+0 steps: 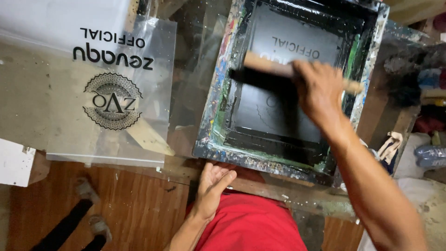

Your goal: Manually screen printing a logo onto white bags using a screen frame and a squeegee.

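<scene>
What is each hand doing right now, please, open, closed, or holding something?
Left hand: open, resting on the edge of the table below the screen frame, holding nothing.
Right hand: closed around the wooden squeegee over the inked screen.

Head view, steeply downward, close.

The floor (pixel 139 209) is made of brown wood boards. A work table (pixel 42 102) with a see-through, dusty top stands over it, with paint spots here and there. At the right edge lie rags (pixel 390 144) and what may be a plastic bottle (pixel 429 155). The light is dim and soft.
</scene>
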